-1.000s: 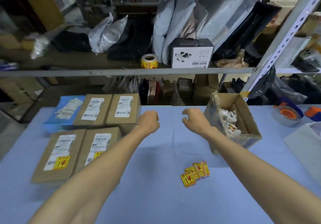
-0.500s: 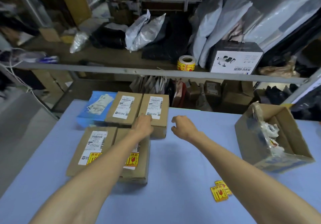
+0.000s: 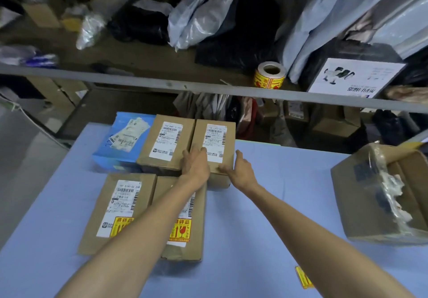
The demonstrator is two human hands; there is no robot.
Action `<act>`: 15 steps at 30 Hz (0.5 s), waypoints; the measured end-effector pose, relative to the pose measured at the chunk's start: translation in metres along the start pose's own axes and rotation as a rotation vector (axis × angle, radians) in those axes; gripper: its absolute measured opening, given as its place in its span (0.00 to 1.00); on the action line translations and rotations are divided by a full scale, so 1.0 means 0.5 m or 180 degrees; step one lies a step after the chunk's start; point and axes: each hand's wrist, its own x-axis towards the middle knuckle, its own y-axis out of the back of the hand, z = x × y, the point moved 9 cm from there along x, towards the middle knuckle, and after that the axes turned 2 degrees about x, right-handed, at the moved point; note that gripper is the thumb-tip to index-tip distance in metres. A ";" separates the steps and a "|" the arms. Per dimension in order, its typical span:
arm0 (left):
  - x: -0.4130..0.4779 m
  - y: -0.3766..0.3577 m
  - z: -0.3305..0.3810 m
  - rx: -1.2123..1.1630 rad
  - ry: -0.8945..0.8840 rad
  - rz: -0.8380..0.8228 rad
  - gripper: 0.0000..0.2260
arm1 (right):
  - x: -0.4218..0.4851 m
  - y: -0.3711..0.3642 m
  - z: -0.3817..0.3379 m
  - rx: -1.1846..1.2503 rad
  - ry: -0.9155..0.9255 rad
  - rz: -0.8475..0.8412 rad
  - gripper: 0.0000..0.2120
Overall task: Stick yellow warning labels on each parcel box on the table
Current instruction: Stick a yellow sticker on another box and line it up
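Blue table surface [image 3: 266,205] was occupied by four cardboard boxes in two rows. The two near boxes [image 3: 92,228] were marked with yellow warning labels [image 3: 181,229]. The far right box [image 3: 199,135], unlabelled, was pressed under the flat left hand [image 3: 195,163] and touched at its right edge by the right hand [image 3: 240,170], fingers extended. Loose labels [image 3: 303,277] were laid beside the right forearm.

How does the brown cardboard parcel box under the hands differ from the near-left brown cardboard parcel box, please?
The far-right brown cardboard parcel box shows only a white shipping label; the near-left brown cardboard parcel box also carries a yellow warning label. The left hand rests on the far-right box and the right hand touches its near corner; no hand touches the near-left box. Both lie flat on the blue table.
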 end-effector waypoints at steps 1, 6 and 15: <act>0.004 -0.003 0.001 -0.0024 -0.0019 0.0044 0.19 | 0.004 -0.003 0.004 0.0160 -0.0017 -0.0021 0.30; 0.021 -0.021 0.005 -0.0469 -0.0124 0.0151 0.19 | 0.018 0.010 0.021 0.0519 0.0059 0.0057 0.29; 0.020 -0.068 0.072 -0.0968 0.0171 -0.0336 0.36 | 0.016 0.106 0.115 0.0466 -0.0378 0.0024 0.39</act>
